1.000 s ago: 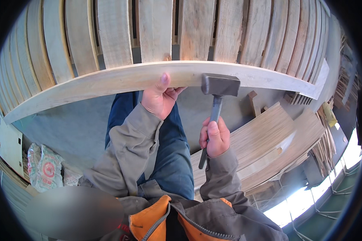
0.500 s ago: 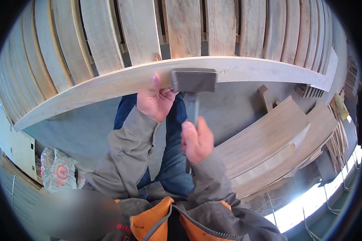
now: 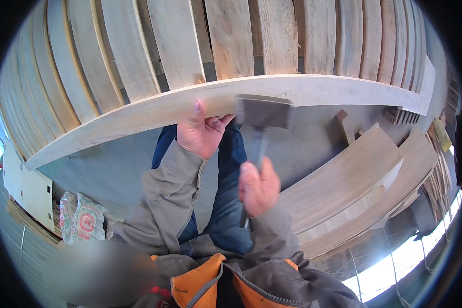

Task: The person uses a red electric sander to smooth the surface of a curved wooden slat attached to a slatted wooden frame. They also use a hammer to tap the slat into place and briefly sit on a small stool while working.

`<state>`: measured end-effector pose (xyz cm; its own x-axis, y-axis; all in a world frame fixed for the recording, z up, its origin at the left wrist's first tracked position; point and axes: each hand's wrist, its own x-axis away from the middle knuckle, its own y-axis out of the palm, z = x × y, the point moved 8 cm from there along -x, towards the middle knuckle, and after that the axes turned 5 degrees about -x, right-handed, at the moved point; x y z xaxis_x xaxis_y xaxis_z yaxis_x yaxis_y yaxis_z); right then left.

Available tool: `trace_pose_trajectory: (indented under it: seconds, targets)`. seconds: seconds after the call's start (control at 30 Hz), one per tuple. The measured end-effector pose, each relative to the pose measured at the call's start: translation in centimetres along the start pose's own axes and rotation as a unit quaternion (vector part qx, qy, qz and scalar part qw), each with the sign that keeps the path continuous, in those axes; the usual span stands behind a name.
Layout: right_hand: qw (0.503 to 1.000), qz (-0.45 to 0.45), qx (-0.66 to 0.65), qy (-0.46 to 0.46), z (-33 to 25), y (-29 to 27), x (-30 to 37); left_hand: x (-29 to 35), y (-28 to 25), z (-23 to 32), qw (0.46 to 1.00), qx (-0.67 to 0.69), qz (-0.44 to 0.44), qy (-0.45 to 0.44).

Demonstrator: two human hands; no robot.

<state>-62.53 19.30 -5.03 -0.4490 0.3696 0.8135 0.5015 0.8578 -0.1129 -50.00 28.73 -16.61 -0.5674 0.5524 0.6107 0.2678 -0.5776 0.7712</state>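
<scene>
A long pale wooden board (image 3: 318, 90) runs across the view, along the near ends of several slats. My left hand (image 3: 203, 133) is at its lower edge, left of the middle. The thumb lies up against the board's face and the fingers curl in at the edge, their tips partly hidden. In my right hand (image 3: 259, 187) is a hammer (image 3: 264, 112), gripped round the handle. Its broad, dark block-shaped head is up, just right of my left fingers and overlapping the board's lower edge in view. Motion blurs the head slightly.
Spaced wooden slats (image 3: 231, 41) stretch away beyond the board. Stacked wood panels (image 3: 339, 185) lie on the right, with a small wood offcut (image 3: 345, 127) by them. A printed sack (image 3: 87, 220) sits on the grey floor (image 3: 108, 159) at the left. My legs are below the board.
The hammer and my right hand have shifted right and slightly down. My left hand keeps its place at the board's lower edge. The whole view has moved a little.
</scene>
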Motion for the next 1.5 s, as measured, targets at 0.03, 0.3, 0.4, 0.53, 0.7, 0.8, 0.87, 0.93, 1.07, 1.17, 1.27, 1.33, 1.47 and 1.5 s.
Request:
trace_pose_trajectory:
  seconds: [0.03,0.3,0.4,0.53,0.7,0.8,0.87,0.93,1.07,1.17,1.27,1.33,1.47,1.5]
  targets:
    - [0.998,0.018,-0.046,0.028,-0.3,-1.2,0.2,0.2,0.5,0.0,1.000,-0.023,0.011,0.001]
    - [0.990,0.045,0.120,-0.055,0.2,-0.5,-0.7,0.3,1.8,0.4,0.999,-0.023,0.022,-0.001]
    - [0.985,-0.023,0.135,-0.104,0.0,2.7,-0.2,0.4,1.2,0.5,0.999,-0.019,-0.028,0.009]
    - [0.999,-0.004,0.029,-0.031,0.9,-0.4,0.4,0.1,0.1,0.2,0.997,-0.062,0.044,0.028]
    - [0.993,0.041,0.037,-0.101,-0.3,-4.4,2.4,0.4,2.0,0.2,0.997,-0.067,0.028,-0.008]
    - [0.984,0.032,-0.033,-0.174,-0.5,-4.1,2.7,0.6,2.2,0.5,0.999,-0.043,0.021,-0.011]
    - [0.992,0.020,-0.103,-0.070,-1.3,-3.2,1.3,1.0,2.0,0.7,1.000,-0.025,-0.002,-0.009]
    - [0.988,0.006,-0.154,-0.029,-2.1,-2.2,0.2,1.2,1.9,0.6,0.999,-0.023,0.017,-0.018]
    - [0.987,-0.025,-0.159,-0.024,-1.8,-0.9,-0.7,1.3,1.6,0.7,0.998,-0.047,0.023,-0.032]
    - [0.988,-0.027,-0.146,-0.030,-2.2,-0.5,-1.2,1.1,1.2,0.6,0.999,-0.036,0.022,-0.032]
    - [0.980,0.082,-0.180,-0.012,-2.4,-2.0,-1.1,0.8,1.4,0.8,0.999,-0.035,0.021,-0.033]
    - [0.974,0.094,-0.206,-0.032,-2.4,-1.7,-0.6,0.8,1.4,0.9,0.999,-0.040,0.021,-0.027]
    - [0.995,0.029,-0.010,-0.094,-1.1,2.0,-0.9,1.1,1.3,0.9,0.998,-0.059,0.006,-0.006]
    - [0.994,0.021,0.019,-0.105,-1.9,2.7,-1.4,0.7,1.2,1.1,0.998,-0.069,-0.003,0.007]
